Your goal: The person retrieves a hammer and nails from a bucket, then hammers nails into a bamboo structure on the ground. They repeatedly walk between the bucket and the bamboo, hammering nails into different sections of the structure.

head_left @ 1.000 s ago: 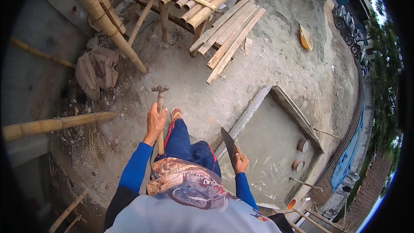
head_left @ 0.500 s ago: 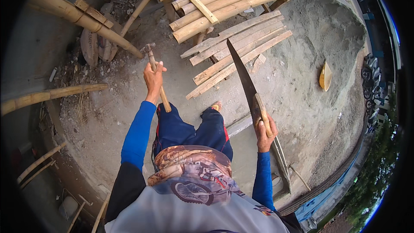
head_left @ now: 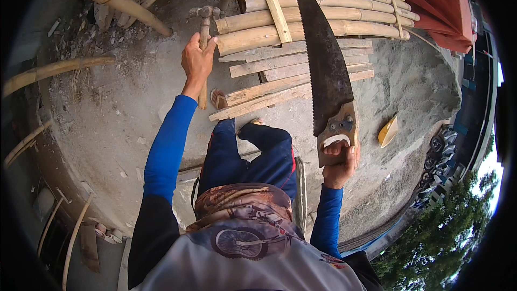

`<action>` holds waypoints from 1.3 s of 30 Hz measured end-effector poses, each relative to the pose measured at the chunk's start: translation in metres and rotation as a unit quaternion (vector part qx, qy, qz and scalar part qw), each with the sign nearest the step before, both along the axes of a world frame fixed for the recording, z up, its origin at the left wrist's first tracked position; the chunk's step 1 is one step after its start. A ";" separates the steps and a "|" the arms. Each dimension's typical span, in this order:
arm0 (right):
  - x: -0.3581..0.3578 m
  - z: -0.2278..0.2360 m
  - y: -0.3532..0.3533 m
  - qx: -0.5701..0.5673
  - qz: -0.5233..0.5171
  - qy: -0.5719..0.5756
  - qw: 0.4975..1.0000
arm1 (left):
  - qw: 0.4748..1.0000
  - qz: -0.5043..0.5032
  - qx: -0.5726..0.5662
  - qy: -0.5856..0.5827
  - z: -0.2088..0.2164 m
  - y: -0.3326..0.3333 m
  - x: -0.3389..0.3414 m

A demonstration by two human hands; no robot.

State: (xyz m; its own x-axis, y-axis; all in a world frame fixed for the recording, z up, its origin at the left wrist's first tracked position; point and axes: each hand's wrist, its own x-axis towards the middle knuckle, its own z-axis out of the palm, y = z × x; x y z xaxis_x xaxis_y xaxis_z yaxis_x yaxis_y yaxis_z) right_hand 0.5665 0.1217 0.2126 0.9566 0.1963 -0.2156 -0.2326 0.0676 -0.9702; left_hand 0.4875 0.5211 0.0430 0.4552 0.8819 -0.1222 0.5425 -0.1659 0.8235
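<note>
My left hand (head_left: 197, 63) is closed around the wooden handle of a hammer (head_left: 204, 15), whose metal head points away from me. Its handle end hangs below my fist. In my right hand (head_left: 342, 166) I grip the wooden handle of a handsaw (head_left: 326, 64). The saw's broad, rust-dark blade points up and away, teeth toward the left, and its tip overlaps the bamboo poles in view. Ahead of me several wooden planks (head_left: 280, 83) lie side by side, close to the hammer and behind the blade.
Beyond the planks, a row of bamboo poles (head_left: 344, 13) is joined by cross strips. A red cloth (head_left: 431, 5) hangs at the far right. On the right a sand pile (head_left: 414, 75) carries a yellow scoop-like piece (head_left: 388, 132). Thick bamboo posts (head_left: 116, 2) lean on the left.
I have stepped forward, so the planks and bamboo appear nearer. The saw has turned to show its flat side and stands more upright; the hammer has risen in view.
</note>
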 end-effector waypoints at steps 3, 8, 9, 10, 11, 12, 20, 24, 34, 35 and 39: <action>0.026 0.003 -0.002 -0.061 0.061 -0.041 0.995 | 0.999 0.020 0.000 0.028 -0.002 -0.004 0.016; 0.076 0.018 0.004 -0.152 0.154 -0.100 0.971 | 0.994 0.086 -0.052 0.040 -0.008 0.011 0.033; 0.086 0.017 0.002 -0.165 0.171 -0.109 0.965 | 0.991 0.089 -0.075 0.060 -0.008 0.014 0.035; 0.095 0.015 0.002 -0.171 0.178 -0.103 0.964 | 0.991 0.087 -0.084 0.049 -0.012 0.021 0.037; 0.106 0.011 0.000 -0.167 0.194 -0.092 0.962 | 0.991 0.087 -0.097 0.040 -0.019 0.026 0.035; 0.117 0.006 0.000 -0.163 0.209 -0.081 0.961 | 0.990 0.086 -0.110 0.032 -0.026 0.030 0.033; 0.136 0.013 -0.017 -0.190 0.257 -0.044 0.947 | 0.968 0.082 -0.237 -0.026 -0.035 0.045 0.034; 0.111 0.019 -0.018 -0.204 0.239 -0.052 0.948 | 0.959 0.053 -0.271 -0.060 -0.044 0.048 0.036; 0.031 0.032 0.027 -0.262 0.194 -0.095 0.941 | 0.940 -0.010 -0.336 -0.053 -0.057 0.063 0.018; 0.026 0.034 0.031 -0.271 0.193 -0.104 0.937 | 0.941 -0.005 -0.335 -0.048 -0.057 0.065 0.013; 0.009 0.033 0.041 -0.249 0.186 -0.110 0.944 | 0.932 0.005 -0.360 -0.048 -0.065 0.088 -0.030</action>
State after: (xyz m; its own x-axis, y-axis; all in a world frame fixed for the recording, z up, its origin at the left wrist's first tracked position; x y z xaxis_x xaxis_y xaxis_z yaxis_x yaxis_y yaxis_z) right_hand 0.5751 0.1624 0.2451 0.8736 0.4548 -0.1731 0.0612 -0.4555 -0.8881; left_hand 0.4578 0.6091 -0.0225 0.4866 0.5919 -0.6425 0.4589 0.4527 0.7645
